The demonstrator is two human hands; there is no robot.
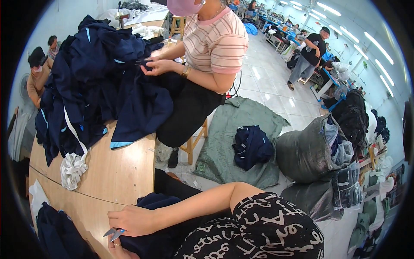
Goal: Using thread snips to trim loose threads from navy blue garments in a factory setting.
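Note:
My right hand (133,220) is closed around a small pair of thread snips (115,234) with grey blades and a blue part, pointing left over the table's near edge. Just below it, my left hand (120,251), a ring on one finger, is partly cut off by the lower edge of the picture. Its fingers are pinched at the edge of a navy garment (151,246), close to the blades. The garment spreads from under my right forearm across my lap.
Navy garments (90,64) pile high on the wooden table (125,166), beside a white strip bundle (73,170). Across it a co-worker (215,43) handles navy cloth. A green sheet (215,142) with a garment and stuffed sacks (302,146) cover floor at right.

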